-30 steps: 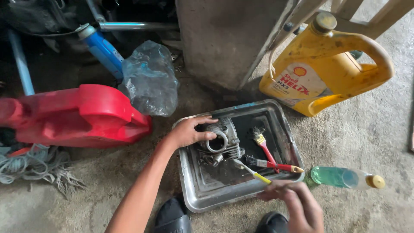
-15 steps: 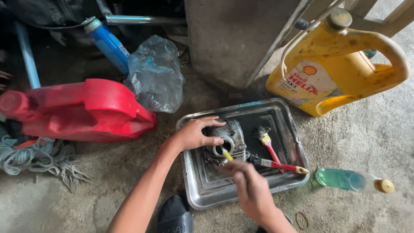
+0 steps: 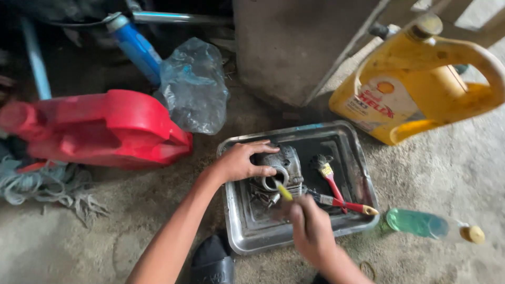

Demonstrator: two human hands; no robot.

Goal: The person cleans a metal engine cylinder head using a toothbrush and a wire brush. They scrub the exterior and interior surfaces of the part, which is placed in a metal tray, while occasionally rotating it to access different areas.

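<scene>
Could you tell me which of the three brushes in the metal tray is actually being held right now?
The yellow-handled brush, gripped by the right hand; both red-handled brushes lie loose in the tray.

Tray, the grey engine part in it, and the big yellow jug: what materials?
Tray: looks like thin pressed metal, probably steel or aluminium; shiny rolled rim, grimy floor.
Grey engine part under the left hand: apparently cast metal; dull grey, rough.
Yellow jug: plastic; glossy moulded body, one-piece handle.

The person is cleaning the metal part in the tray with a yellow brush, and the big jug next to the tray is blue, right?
Not quite. The head view shows the big jug beside the tray is yellow, not blue. The rest holds: the right hand works a yellow brush on the metal part.
</scene>
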